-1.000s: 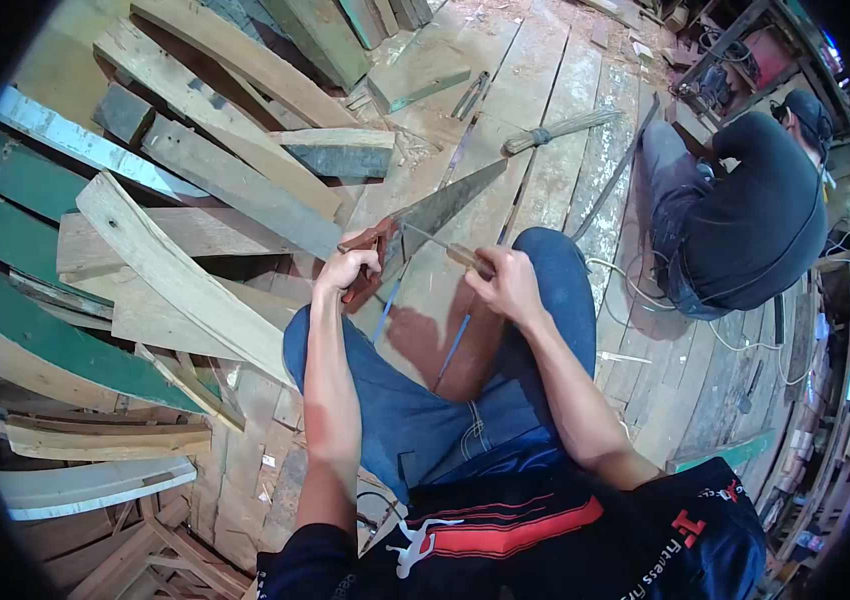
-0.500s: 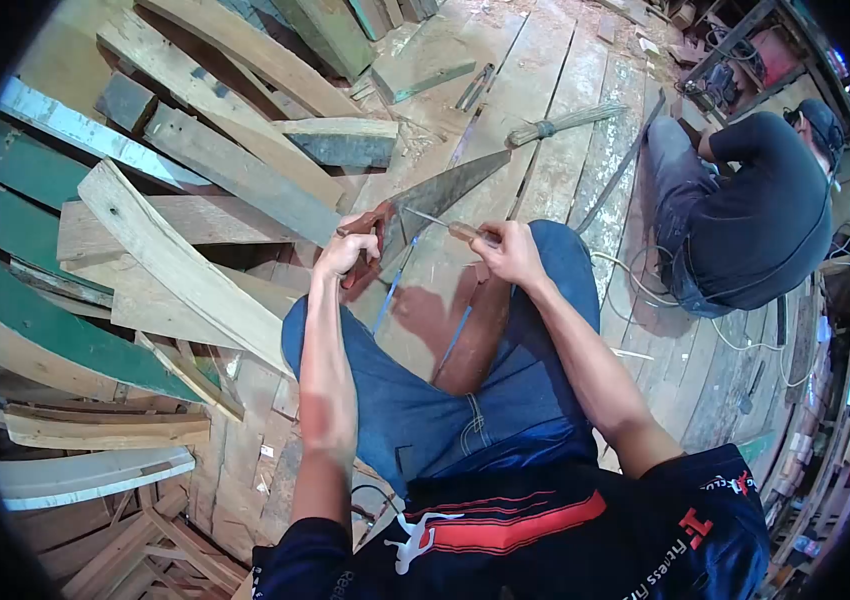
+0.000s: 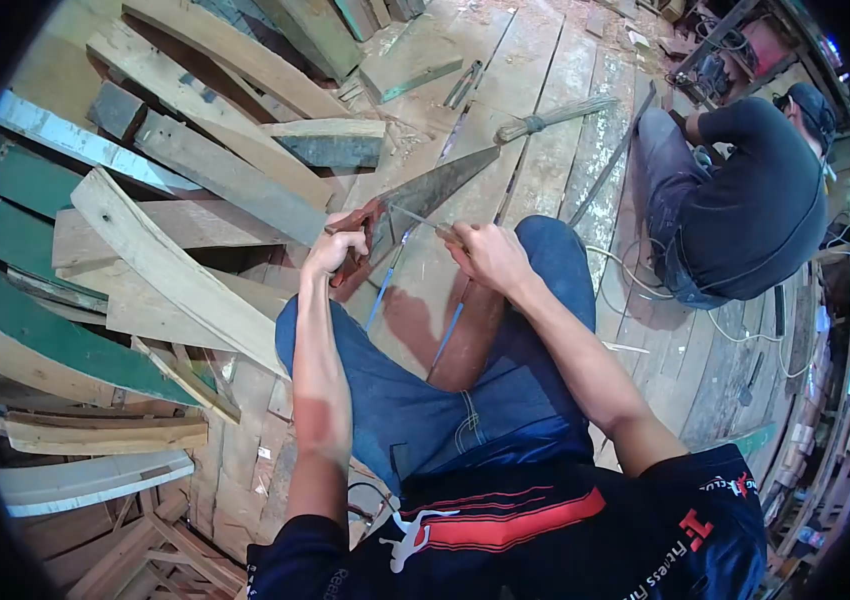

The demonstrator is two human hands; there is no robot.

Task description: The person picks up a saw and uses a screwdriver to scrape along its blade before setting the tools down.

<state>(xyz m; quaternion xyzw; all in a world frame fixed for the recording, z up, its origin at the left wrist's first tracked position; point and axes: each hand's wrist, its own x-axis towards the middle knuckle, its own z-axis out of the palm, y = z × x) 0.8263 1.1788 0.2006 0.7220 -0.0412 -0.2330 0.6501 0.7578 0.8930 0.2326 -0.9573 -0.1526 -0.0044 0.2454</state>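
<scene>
The handsaw (image 3: 437, 185) lies ahead of both hands, its long axis slanting forward and rightward from the nearer left hand (image 3: 329, 252), which grips its handle. The right hand (image 3: 491, 256) is closed around a slender tool (image 3: 448, 234), its shaft pointing leftward at the blade's handle end; whether they touch, I can't tell.
</scene>
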